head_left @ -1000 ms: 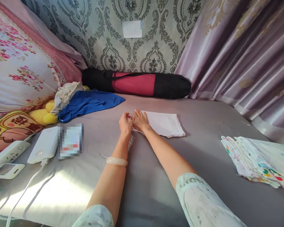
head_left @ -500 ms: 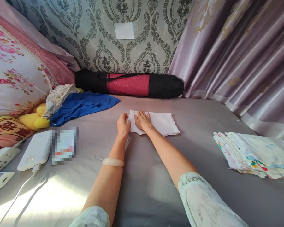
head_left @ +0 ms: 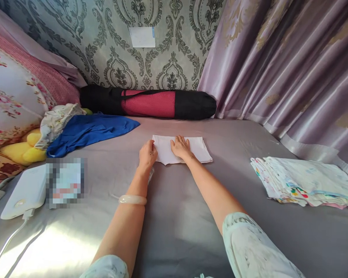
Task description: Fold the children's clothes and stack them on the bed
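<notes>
A folded white cloth [head_left: 195,148] lies flat on the grey sheet in front of me. My left hand [head_left: 147,153] is at its left edge, with curled fingers that grip the cloth there; the fingertips are partly hidden. Flat on top of the cloth, near its middle, rests my right hand [head_left: 181,148], palm down with the fingers stretched out and slightly apart. A pale bangle [head_left: 132,199] circles my left forearm.
A stack of folded printed cloths [head_left: 310,181] lies at the right. Blue fabric [head_left: 92,131] and a yellow plush toy [head_left: 21,151] are at the left, near a white power bank [head_left: 26,191] with a cable. A black and red bag [head_left: 147,103] lies along the wall.
My right hand has slid to the right across the cloth, away from my left hand. The left hand stays at the cloth's left edge. The view has turned slightly to the right.
</notes>
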`<state>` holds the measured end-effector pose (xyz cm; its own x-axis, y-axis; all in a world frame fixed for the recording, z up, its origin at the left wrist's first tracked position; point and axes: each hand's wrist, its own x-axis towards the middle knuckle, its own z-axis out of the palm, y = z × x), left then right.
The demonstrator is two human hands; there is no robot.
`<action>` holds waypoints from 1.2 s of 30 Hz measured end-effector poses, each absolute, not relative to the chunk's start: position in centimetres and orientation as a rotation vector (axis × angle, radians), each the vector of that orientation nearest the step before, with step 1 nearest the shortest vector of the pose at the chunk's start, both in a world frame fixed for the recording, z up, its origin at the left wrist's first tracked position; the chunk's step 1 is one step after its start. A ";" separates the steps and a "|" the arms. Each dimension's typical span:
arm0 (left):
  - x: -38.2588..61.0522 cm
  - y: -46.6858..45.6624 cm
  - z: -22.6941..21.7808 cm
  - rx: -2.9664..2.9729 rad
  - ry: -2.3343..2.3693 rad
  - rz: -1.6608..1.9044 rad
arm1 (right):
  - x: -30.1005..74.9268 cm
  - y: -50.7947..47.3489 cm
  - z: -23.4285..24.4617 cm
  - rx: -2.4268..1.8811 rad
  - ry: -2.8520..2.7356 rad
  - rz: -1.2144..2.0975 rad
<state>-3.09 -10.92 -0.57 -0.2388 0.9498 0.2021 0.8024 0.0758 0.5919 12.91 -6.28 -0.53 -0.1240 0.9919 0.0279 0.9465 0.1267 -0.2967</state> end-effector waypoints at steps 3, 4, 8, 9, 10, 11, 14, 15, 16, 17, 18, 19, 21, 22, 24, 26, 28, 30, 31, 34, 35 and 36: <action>-3.1 -10.9 -0.9 1.796 2.128 0.875 | 15.1 -5.9 -0.3 -2.006 -2.062 0.170; -3.1 -10.9 -0.9 1.807 2.130 0.867 | 16.0 -5.8 -0.3 -2.054 -2.016 0.132; -3.2 -10.9 -1.0 1.826 2.144 0.824 | 19.0 -5.5 -0.6 -2.148 -2.007 0.205; -3.2 -11.0 -1.0 1.825 2.150 0.811 | 19.5 -5.5 -0.6 -2.141 -2.023 0.233; -3.2 -11.1 -0.9 1.823 2.156 0.798 | 19.9 -5.5 -0.6 -2.125 -2.040 0.258; -3.1 -11.2 -0.7 1.824 2.162 0.782 | 20.2 -5.7 -0.6 -2.107 -2.052 0.276; -2.6 -11.6 0.1 1.879 2.181 0.744 | 20.3 -6.6 -0.1 -2.050 -2.073 0.252; -2.2 -11.8 0.4 1.931 2.172 0.745 | 20.1 -7.2 0.1 -2.016 -2.097 0.217; -1.7 -11.9 0.6 2.005 2.143 0.750 | 19.9 -7.9 0.3 -1.969 -2.136 0.180; -1.1 -12.1 0.7 2.090 2.098 0.756 | 19.7 -8.6 0.4 -1.909 -2.187 0.144; -0.5 -12.2 0.7 2.176 2.040 0.755 | 19.4 -9.4 0.5 -1.843 -2.243 0.116; 0.2 -12.3 0.6 2.253 1.979 0.738 | 19.2 -10.1 0.5 -1.783 -2.294 0.095; 1.4 -12.5 0.1 2.352 1.891 0.663 | 18.8 -11.2 0.3 -1.715 -2.358 0.074; 1.8 -12.6 -0.3 2.373 1.870 0.609 | 18.6 -11.6 0.1 -1.713 -2.373 0.079; 2.3 -12.7 -1.1 2.376 1.847 0.489 | 18.5 -11.9 -0.4 -1.744 -2.384 0.111; 2.2 -12.8 -1.7 2.354 1.844 0.392 | 18.4 -11.9 -0.8 -1.780 -2.374 0.140; 2.0 -12.8 -1.9 2.334 1.848 0.341 | 18.4 -11.8 -1.0 -1.793 -2.367 0.150; 1.8 -12.7 -1.9 2.324 1.854 0.327 | 18.3 -11.8 -1.0 -1.794 -2.364 0.153; 1.7 -12.6 -1.9 2.323 1.857 0.329 | 18.3 -11.8 -0.9 -1.793 -2.364 0.159; 1.7 -12.6 -1.7 2.323 1.851 0.343 | 18.3 -11.9 -0.6 -1.795 -2.361 0.196; 1.6 -12.6 -1.7 2.320 1.844 0.345 | 18.4 -11.8 -0.5 -1.795 -2.363 0.229; 1.6 -12.5 -1.6 2.312 1.832 0.341 | 18.5 -11.6 -0.3 -1.792 -2.366 0.278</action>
